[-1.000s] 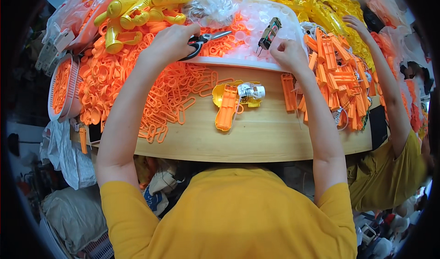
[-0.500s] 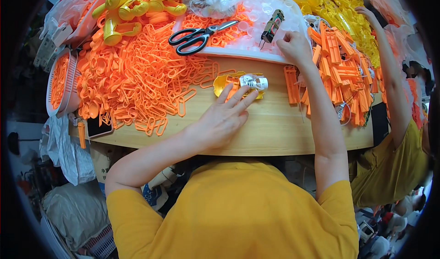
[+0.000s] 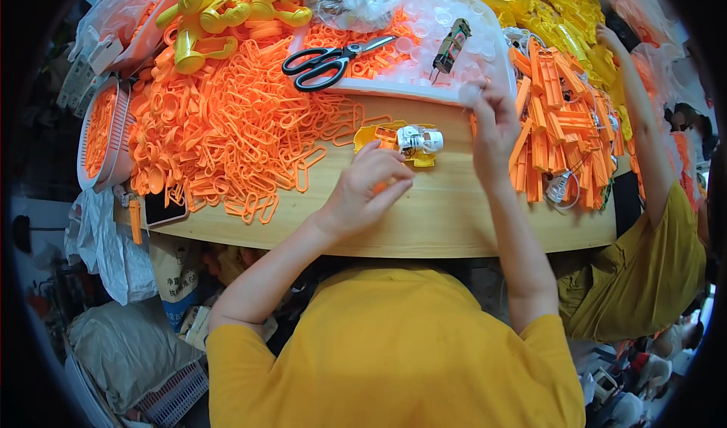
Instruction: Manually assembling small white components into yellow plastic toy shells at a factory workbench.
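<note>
A yellow plastic half-shell (image 3: 365, 135) lies on the table, with an orange part (image 3: 387, 137) and a white cylindrical unit (image 3: 420, 140) in it. My left hand (image 3: 362, 193) is at the shell's near side, fingers bent, thumb apart from them. Between thumb and fingers shows a small orange patch that I cannot make out. To the right, my right hand (image 3: 496, 125) is raised over the table in front of the white tray (image 3: 379, 85). Its fingertips pinch a small clear round plastic piece (image 3: 470, 93), slightly blurred.
Orange clip-shaped loops (image 3: 250, 125) are heaped at left, and orange holders (image 3: 556, 117) at right. Black-handled scissors (image 3: 326, 64) and a small circuit assembly (image 3: 451, 47) rest across the tray. Yellow shells (image 3: 208, 30) lie far left. A co-worker's arm (image 3: 644, 110) reaches in at right.
My right hand has come back from the tray's edge, now with a clear piece in its fingertips. My left fingers have drawn back off the white unit and bent. The shell has hardly moved.
</note>
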Motion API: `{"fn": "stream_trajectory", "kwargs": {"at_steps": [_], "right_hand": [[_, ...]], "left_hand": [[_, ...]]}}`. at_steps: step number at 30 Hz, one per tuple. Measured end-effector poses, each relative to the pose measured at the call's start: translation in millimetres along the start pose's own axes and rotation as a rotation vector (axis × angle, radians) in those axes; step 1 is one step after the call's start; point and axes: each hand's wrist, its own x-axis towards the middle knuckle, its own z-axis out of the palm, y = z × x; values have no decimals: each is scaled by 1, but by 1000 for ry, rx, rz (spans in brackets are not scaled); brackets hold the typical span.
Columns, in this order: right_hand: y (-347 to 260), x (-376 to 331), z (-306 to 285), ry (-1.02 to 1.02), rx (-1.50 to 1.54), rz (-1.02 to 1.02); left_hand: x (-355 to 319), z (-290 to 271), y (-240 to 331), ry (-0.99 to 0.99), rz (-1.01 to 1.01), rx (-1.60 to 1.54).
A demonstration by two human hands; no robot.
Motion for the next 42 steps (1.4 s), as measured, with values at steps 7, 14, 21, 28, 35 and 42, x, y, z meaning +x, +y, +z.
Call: {"fn": "stream_trajectory", "kwargs": {"at_steps": [7, 14, 21, 28, 35, 42], "right_hand": [[-4, -81, 7, 49, 602, 619], [-7, -93, 6, 9, 587, 637], [-2, -98, 5, -50, 566, 611], [-5, -101, 6, -81, 398, 471], [-11, -102, 3, -129, 385, 502], [-15, -102, 3, -121, 397, 498]], "left_hand": [[15, 18, 8, 380, -411, -521], [20, 22, 11, 320, -221, -234], [23, 25, 11, 299, -247, -258], [19, 26, 10, 289, -220, -203], [15, 29, 11, 295, -84, -67], [17, 28, 13, 281, -18, -20]]}}
